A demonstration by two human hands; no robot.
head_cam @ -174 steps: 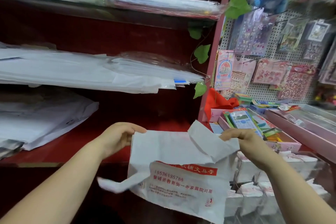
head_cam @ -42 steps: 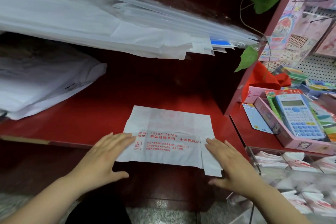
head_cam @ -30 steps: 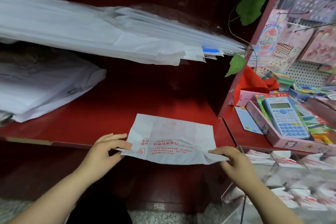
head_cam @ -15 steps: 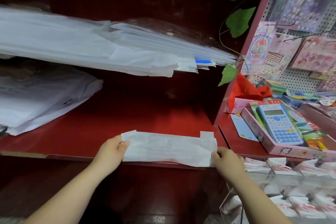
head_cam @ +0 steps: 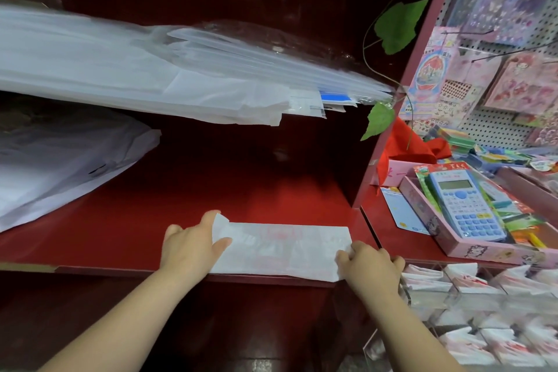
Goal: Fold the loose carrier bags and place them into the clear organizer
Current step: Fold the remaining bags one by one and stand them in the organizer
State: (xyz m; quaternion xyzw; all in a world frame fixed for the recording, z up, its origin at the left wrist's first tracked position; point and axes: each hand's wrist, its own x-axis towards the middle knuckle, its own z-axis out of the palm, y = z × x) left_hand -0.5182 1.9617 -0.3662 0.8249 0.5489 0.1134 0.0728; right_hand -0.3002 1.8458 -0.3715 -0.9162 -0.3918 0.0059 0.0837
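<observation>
A deep red shelf [head_cam: 120, 229] fills the middle, with a pegboard [head_cam: 495, 124] of stickers at 2 o'clock. The folded carrier bag [head_cam: 280, 248] lies as a long white strip on the shelf's front edge at 6 o'clock. The left hand [head_cam: 190, 248] pinches its 9 o'clock end, thumb on top. The right hand [head_cam: 368, 266] curls its fingers onto the 3 o'clock end. White sheets [head_cam: 151, 78] pile at 10 o'clock. A calculator [head_cam: 465, 205] sits at 3 o'clock. The clear organizer [head_cam: 404, 296], at 4 o'clock, is cut off and its contents are blurred.
</observation>
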